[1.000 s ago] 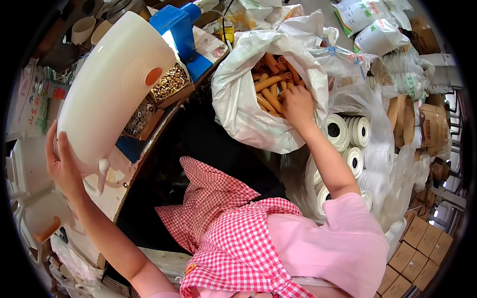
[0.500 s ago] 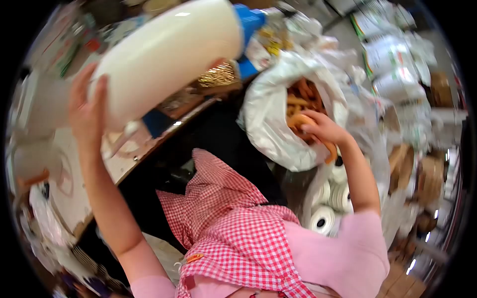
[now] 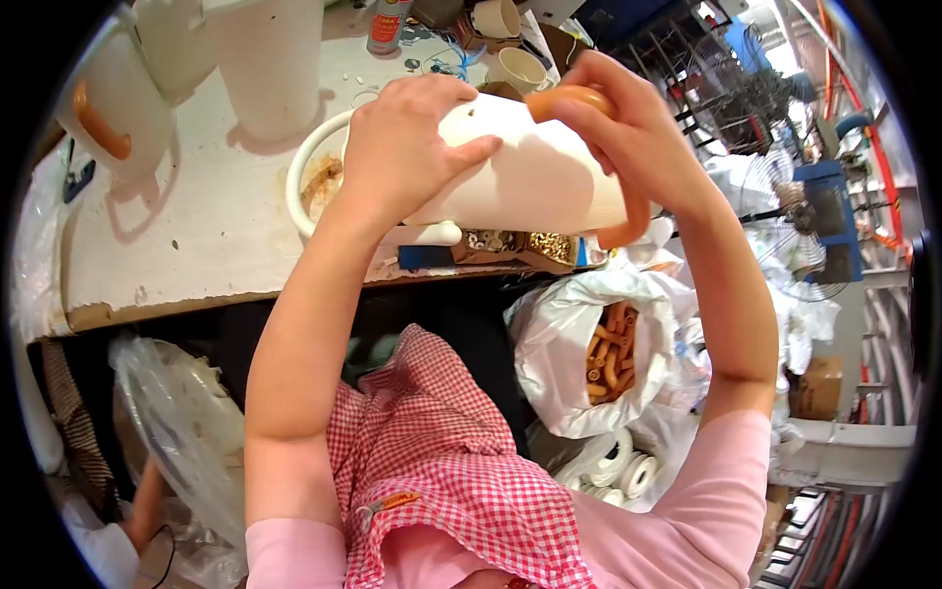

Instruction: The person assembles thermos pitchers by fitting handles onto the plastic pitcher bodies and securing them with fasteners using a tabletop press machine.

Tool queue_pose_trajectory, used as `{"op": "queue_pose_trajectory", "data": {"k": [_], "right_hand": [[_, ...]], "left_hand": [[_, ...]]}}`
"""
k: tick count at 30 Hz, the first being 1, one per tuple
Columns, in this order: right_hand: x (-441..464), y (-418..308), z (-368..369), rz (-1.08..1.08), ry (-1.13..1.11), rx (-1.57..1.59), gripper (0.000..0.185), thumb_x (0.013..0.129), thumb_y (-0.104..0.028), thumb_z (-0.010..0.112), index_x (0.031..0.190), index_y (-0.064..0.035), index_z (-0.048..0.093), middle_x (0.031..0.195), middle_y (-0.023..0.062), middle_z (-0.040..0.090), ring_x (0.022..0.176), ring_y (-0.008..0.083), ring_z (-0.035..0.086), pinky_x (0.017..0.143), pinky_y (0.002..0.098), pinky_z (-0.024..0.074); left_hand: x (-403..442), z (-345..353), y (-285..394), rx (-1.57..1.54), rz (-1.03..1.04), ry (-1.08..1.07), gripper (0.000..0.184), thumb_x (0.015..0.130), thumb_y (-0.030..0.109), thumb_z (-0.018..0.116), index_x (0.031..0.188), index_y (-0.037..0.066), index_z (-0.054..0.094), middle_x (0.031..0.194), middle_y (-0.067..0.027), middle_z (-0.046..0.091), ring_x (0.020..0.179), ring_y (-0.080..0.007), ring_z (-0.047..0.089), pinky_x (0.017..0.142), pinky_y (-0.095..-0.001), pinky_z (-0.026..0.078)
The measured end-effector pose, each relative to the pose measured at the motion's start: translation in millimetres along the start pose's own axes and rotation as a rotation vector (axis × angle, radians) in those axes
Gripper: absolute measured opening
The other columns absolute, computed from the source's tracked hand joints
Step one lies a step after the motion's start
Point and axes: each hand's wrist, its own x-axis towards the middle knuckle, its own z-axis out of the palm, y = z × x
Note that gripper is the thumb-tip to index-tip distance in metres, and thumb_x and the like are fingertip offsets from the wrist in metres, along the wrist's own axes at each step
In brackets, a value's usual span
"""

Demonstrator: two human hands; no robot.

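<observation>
A smooth white plastic jug body (image 3: 549, 182) lies on its side over the workbench's front edge, a small hole in its upper face. Across its left end rests my left hand (image 3: 407, 137), thumb and fingers apart, holding it. My right hand (image 3: 623, 128) grips a curved orange handle (image 3: 574, 98) beside the jug's right end; the handle's middle is hidden by my fingers. One tip of the handle is by the jug's top, the other lower down at its right. A white ring-shaped piece (image 3: 297, 182) shows left of my left hand.
The white bench (image 3: 196, 255) carries a jug with an orange handle (image 3: 103, 123), a white container (image 3: 265, 69) and a spray can (image 3: 388, 25). Small boxes of metal parts (image 3: 549, 245) sit at its edge. Below are a bag of orange handles (image 3: 540, 344) and white rolls (image 3: 638, 476). Another person's arm (image 3: 147, 506) shows lower left.
My right hand has come up from the bag to the jug with the orange handle. The jug has been lowered and turned, and my left hand now lies over it. The view has shifted.
</observation>
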Motion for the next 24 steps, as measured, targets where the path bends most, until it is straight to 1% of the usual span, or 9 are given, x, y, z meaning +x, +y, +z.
{"op": "queue_pose_trajectory", "data": {"k": [2,7,12,14,16,18,19,21,24], "right_hand": [[31.1,4.3,12.4,0.092,-0.107,0.039,0.029,0.093,-0.031,0.066,0.086,-0.0046,0.058,0.068,-0.0010,0.060,0.054,0.0049,0.050,0.047,0.0232,0.0408],[60.1,18.1,30.4,0.242,-0.218,0.149,0.029,0.099,-0.031,0.062,0.086,-0.0054,0.056,0.060,-0.0035,0.052,0.046,0.0029,0.041,0.041,0.0225,0.0336],[61.3,13.7,29.8,0.275,-0.232,0.178,0.026,0.100,-0.027,0.061,0.087,-0.0062,0.053,0.059,-0.0042,0.050,0.045,0.0019,0.040,0.041,0.0209,0.0311],[62.2,4.5,30.8,0.178,-0.236,-0.006,0.026,0.100,-0.027,0.063,0.088,-0.0061,0.053,0.059,-0.0046,0.050,0.047,0.0007,0.040,0.041,0.0194,0.0298],[65.3,2.9,27.5,0.176,-0.281,-0.048,0.026,0.099,-0.027,0.064,0.088,-0.0050,0.054,0.064,-0.0027,0.058,0.052,0.0025,0.049,0.045,0.0215,0.0383],[63.2,-4.1,32.3,0.015,-0.216,-0.242,0.027,0.097,-0.027,0.066,0.089,-0.0027,0.056,0.069,0.0036,0.068,0.057,0.0119,0.060,0.053,0.0278,0.0480],[63.5,-11.0,34.2,0.016,-0.211,-0.247,0.027,0.097,-0.027,0.066,0.089,-0.0027,0.056,0.069,0.0036,0.068,0.057,0.0119,0.060,0.053,0.0278,0.0480],[62.4,-25.4,36.2,-0.097,-0.212,-0.660,0.030,0.094,-0.030,0.069,0.089,-0.0011,0.059,0.076,0.0090,0.072,0.063,0.0238,0.066,0.062,0.0337,0.0526],[66.4,-28.5,35.3,-0.145,-0.233,-0.738,0.033,0.091,-0.034,0.070,0.089,-0.0020,0.061,0.075,0.0106,0.071,0.064,0.0306,0.065,0.061,0.0360,0.0519]], "left_hand": [[-2.6,1.3,0.5,-0.041,-0.030,0.063,0.046,0.074,0.045,0.077,0.107,0.013,0.073,0.111,-0.0049,0.071,0.113,-0.0240,0.061,0.096,-0.0421,0.047],[-7.4,6.6,-5.8,0.000,-0.055,0.099,0.039,0.076,0.039,0.076,0.105,0.013,0.071,0.112,-0.0045,0.070,0.112,-0.0247,0.062,0.092,-0.0412,0.049],[-6.9,-1.8,0.5,0.033,-0.114,-0.013,0.040,0.077,0.040,0.074,0.109,0.016,0.071,0.115,-0.0028,0.068,0.116,-0.0210,0.059,0.095,-0.0424,0.045],[-5.8,-6.8,2.7,0.022,-0.134,-0.039,0.041,0.077,0.041,0.073,0.110,0.016,0.071,0.115,-0.0025,0.068,0.116,-0.0209,0.059,0.096,-0.0426,0.044],[-6.6,-8.6,2.0,0.012,-0.147,-0.072,0.042,0.078,0.041,0.073,0.111,0.015,0.071,0.115,-0.0022,0.067,0.116,-0.0208,0.058,0.097,-0.0427,0.043],[-6.4,-8.1,1.3,0.009,-0.131,-0.087,0.044,0.077,0.041,0.074,0.111,0.014,0.070,0.114,-0.0022,0.067,0.116,-0.0213,0.058,0.098,-0.0423,0.042],[-6.8,-7.6,0.7,0.004,-0.126,-0.084,0.044,0.077,0.041,0.074,0.111,0.014,0.070,0.114,-0.0022,0.067,0.116,-0.0213,0.058,0.098,-0.0423,0.042],[-8.9,-6.0,-0.7,-0.022,-0.099,-0.019,0.046,0.076,0.041,0.075,0.112,0.012,0.069,0.116,-0.0028,0.066,0.117,-0.0213,0.057,0.100,-0.0422,0.041],[-7.7,-6.9,-3.7,-0.093,-0.100,-0.068,0.048,0.075,0.041,0.077,0.112,0.012,0.068,0.119,-0.0037,0.065,0.119,-0.0217,0.055,0.102,-0.0415,0.040]]}}
